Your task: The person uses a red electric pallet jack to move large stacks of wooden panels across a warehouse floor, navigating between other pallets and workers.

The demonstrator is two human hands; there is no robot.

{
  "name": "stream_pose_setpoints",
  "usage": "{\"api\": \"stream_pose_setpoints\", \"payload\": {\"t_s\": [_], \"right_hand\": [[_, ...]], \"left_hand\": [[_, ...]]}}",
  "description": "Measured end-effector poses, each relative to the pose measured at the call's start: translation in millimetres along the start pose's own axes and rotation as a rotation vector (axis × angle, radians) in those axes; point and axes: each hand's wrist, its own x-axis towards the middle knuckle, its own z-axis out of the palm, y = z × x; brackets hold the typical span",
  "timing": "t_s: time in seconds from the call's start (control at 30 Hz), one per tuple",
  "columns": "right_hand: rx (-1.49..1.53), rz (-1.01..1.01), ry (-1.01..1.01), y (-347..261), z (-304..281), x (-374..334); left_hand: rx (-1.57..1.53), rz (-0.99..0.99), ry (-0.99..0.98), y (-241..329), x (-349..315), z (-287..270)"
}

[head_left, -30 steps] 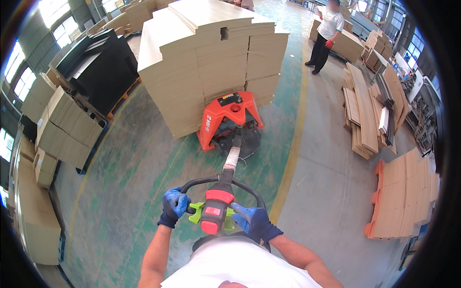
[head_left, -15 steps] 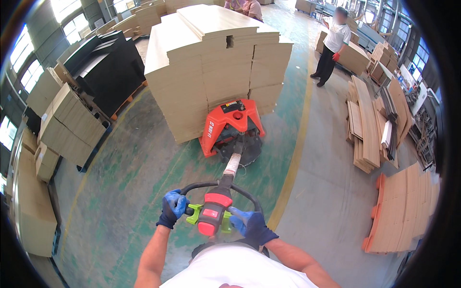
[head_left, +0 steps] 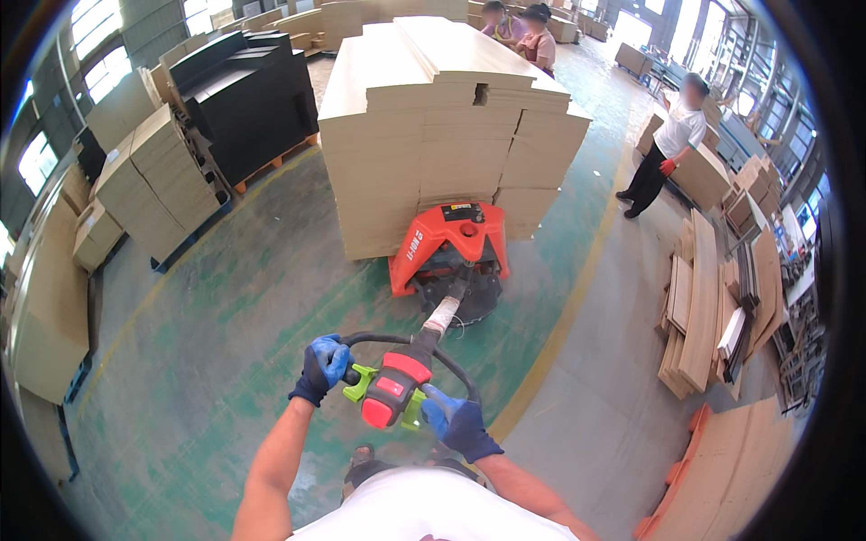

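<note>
The left hand (head_left: 327, 365) and right hand (head_left: 457, 422), fingers wrapped around opposite sides of the control handle (head_left: 391, 388), steady a red pallet truck (head_left: 456, 236) that stands close against a tall stack of pale boards (head_left: 388, 185). Open floor (head_left: 271, 298) spreads to the pallet truck's left, while a yellow line (head_left: 547, 359) runs along its right. Farther left, a blue pallet (head_left: 191, 242) carries tan boards (head_left: 162, 176) and an orange pallet (head_left: 276, 165) carries black panels (head_left: 248, 104)

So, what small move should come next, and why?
Perhaps pause and check the far side: the tall stack of pale boards rises beyond the red pallet truck, and two people in pinkish tops are near the stack's far end, while the blue-gloved left hand and right hand are at the black looped handle.
</note>
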Motion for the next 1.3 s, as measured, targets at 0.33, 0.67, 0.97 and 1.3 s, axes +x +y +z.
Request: {"api": "stream_pose_setpoints", "payload": {"t_s": [0.33,0.67,0.97,1.3], "right_hand": [[0.03,-0.007,0.015,11,-14,20],[0.012,-0.01,-0.014,41,-27,41],[-0.032,-0.028,-0.1,65,-55,51],[0.024,0.033,-0.145,98,-77,64]], "left_hand": [[0.013,-0.008,0.062,-3,14,14],[0.041,-0.014,0.073,-11,33,37],[0.087,-0.046,0.076,0,47,61],[0.114,-0.087,0.126,8,66,94]]}}
